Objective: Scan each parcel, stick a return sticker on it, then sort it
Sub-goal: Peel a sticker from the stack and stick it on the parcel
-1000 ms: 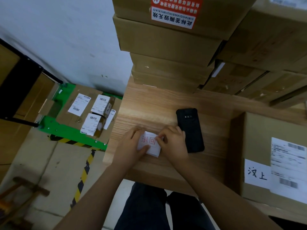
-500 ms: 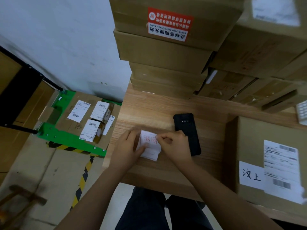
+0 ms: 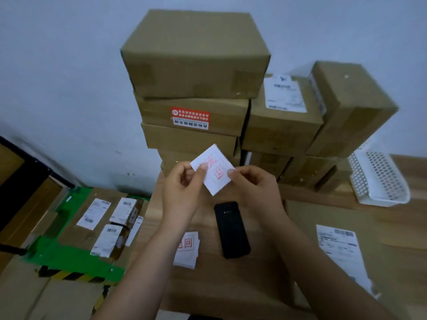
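Now, nearest you, the sticker pad point(image 3: 186, 249) lies just left of the black phone point(image 3: 231, 229), and a labelled parcel point(image 3: 337, 245) sits to its right. Above the phone, your left hand point(image 3: 179, 192) and right hand point(image 3: 256, 188) each pinch an edge of one return sticker point(image 3: 213, 169). Beyond the phone, cardboard boxes point(image 3: 194, 135) stand stacked.

Matt brown cardboard boxes point(image 3: 195, 58), wood-grain table point(image 3: 231, 280), white paper sticker point(image 3: 213, 169), perforated plastic basket point(image 3: 379, 179)

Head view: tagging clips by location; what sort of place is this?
Likely a parcel warehouse or returns desk: stacked cardboard boxes, labelled parcels on a green platform, and a red-stamped sticker pinched by the left hand and right hand.
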A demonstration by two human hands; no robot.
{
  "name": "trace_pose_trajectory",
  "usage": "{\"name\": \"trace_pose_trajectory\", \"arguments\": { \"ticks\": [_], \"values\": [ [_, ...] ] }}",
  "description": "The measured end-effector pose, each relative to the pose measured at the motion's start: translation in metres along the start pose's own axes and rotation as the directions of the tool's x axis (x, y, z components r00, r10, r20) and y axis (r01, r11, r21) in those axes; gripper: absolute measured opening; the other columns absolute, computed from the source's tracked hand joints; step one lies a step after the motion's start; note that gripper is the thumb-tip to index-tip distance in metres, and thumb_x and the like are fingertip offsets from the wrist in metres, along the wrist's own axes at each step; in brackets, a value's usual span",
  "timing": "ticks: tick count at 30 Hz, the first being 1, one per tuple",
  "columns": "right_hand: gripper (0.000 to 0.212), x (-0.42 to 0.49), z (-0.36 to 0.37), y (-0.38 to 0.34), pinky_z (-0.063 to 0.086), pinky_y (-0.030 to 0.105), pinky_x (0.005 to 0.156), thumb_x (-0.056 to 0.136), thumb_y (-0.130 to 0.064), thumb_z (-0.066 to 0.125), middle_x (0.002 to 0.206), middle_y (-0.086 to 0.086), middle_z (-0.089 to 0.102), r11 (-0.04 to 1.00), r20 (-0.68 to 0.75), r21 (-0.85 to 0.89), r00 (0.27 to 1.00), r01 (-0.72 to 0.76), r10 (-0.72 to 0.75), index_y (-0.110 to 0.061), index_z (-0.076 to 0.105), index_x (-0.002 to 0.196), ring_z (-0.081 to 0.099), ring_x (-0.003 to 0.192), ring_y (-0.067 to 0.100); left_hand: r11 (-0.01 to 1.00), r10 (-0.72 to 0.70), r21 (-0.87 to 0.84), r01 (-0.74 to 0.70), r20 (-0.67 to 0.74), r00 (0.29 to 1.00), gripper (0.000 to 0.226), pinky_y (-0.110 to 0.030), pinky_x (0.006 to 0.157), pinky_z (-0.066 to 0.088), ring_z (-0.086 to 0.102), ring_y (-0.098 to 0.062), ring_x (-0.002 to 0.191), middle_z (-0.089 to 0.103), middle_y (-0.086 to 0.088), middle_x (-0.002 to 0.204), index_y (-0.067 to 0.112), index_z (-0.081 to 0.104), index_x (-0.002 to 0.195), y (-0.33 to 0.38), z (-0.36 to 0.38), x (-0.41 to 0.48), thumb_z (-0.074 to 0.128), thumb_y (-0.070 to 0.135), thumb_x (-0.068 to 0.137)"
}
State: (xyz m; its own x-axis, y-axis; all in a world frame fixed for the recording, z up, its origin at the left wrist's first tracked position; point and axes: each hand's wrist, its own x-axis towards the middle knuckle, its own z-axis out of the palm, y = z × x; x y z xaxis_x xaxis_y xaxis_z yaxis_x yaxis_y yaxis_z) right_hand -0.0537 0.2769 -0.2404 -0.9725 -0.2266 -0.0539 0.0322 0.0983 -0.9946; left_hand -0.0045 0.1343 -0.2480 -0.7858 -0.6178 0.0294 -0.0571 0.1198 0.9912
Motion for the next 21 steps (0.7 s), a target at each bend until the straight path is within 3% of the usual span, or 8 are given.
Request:
{"name": "trace_pose_trajectory", "arguments": {
  "ticks": [2, 5, 10, 16, 21],
  "values": [
    [0.010, 0.001, -0.017, -0.015, 0.050, 0.019, 0.060, 0.085, -0.019, 0.072, 0.082, 0.000, 0.074, 0.997, 0.002, -0.041, 0.998, 0.070, -0.070, -0.009, 0.071, 0.084, 0.069, 0.079, 0.013, 0.997, 0.030, -0.075, -0.032, -0.019, 0.999, 0.020, -0.020, 0.057, 0.047, 0.062, -0.013, 0.073, 0.064, -0.020, 0.084, 0.010, 0.061, 0.078, 0.025, 0.012, -0.003, 0.066, 0.025, 0.090],
    [0.007, 0.004, -0.040, -0.043, 0.055, 0.031, 0.069, 0.084, -0.018, 0.074, 0.085, 0.001, 0.074, 0.980, 0.056, -0.092, 0.984, 0.175, -0.170, -0.013, 0.071, 0.088, 0.070, 0.083, 0.020, 0.987, 0.086, -0.134, -0.084, 0.008, 0.996, 0.012, -0.022, 0.060, 0.051, 0.066, -0.008, 0.074, 0.070, -0.012, 0.086, 0.014, 0.067, 0.086, 0.059, 0.029, -0.009, 0.066, 0.025, 0.090],
    [0.009, 0.011, -0.076, -0.093, 0.054, 0.019, 0.064, 0.085, -0.017, 0.072, 0.084, -0.002, 0.073, 0.949, 0.022, -0.066, 0.951, 0.309, -0.309, -0.010, 0.068, 0.089, 0.070, 0.078, 0.004, 0.974, 0.169, -0.169, -0.153, 0.084, 0.982, 0.012, -0.025, 0.065, 0.056, 0.071, -0.015, 0.080, 0.074, -0.004, 0.085, 0.010, 0.071, 0.092, 0.103, 0.054, -0.023, 0.068, 0.021, 0.088],
    [0.016, 0.009, -0.112, -0.115, 0.058, 0.038, 0.071, 0.088, -0.012, 0.069, 0.084, 0.003, 0.074, 0.930, 0.130, -0.135, 0.936, 0.342, -0.326, 0.001, 0.063, 0.080, 0.071, 0.084, 0.007, 0.946, 0.249, -0.228, -0.229, 0.063, 0.966, 0.013, -0.015, 0.059, 0.051, 0.068, -0.002, 0.073, 0.073, 0.005, 0.082, 0.009, 0.070, 0.094, 0.140, 0.076, -0.033, 0.066, 0.020, 0.090],
    [0.011, 0.010, -0.128, -0.132, 0.056, 0.028, 0.069, 0.089, -0.018, 0.067, 0.083, 0.000, 0.074, 0.905, 0.131, -0.161, 0.918, 0.393, -0.375, -0.008, 0.070, 0.088, 0.069, 0.079, 0.008, 0.932, 0.299, -0.239, -0.272, 0.086, 0.950, 0.012, -0.010, 0.055, 0.045, 0.064, 0.003, 0.067, 0.069, 0.013, 0.071, 0.004, 0.070, 0.092, 0.154, 0.086, -0.040, 0.065, 0.015, 0.090]
  ]
}}
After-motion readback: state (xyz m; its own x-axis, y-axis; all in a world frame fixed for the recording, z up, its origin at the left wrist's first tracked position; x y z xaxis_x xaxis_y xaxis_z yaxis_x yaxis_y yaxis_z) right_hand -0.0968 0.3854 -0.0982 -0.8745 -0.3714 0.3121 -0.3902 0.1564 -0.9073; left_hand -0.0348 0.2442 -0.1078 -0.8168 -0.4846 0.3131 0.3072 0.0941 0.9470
